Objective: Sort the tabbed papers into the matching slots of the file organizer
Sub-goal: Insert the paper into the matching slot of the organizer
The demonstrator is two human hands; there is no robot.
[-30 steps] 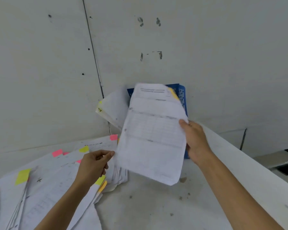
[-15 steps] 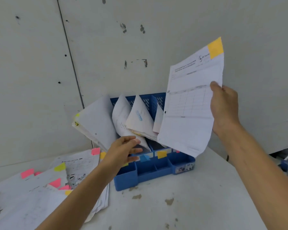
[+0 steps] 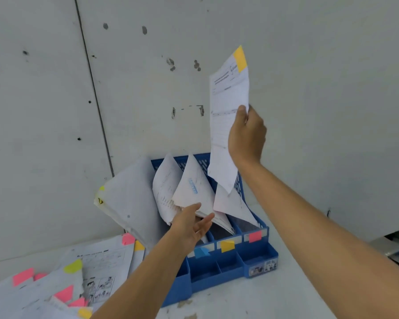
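Tabbed papers point(image 3: 55, 284) lie spread at the desk's left edge. The left hand point(image 3: 191, 224), fingers straight, is at the lower edge of sheets point(image 3: 189, 187) leaning in the organizer point(image 3: 205, 272) by the desk's back edge. The right hand point(image 3: 247, 137) pinches a yellow-tabbed sheet point(image 3: 226, 93) upright above the right slots.

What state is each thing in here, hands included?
right hand: raised, gripping the yellow-tabbed sheet
yellow-tabbed sheet: upright in the air, above the file organizer
left hand: open, fingers straight, at the filed papers
file organizer: standing, slots holding papers
filed papers: leaning left, fanned
loose pile: lying flat beside the organizer
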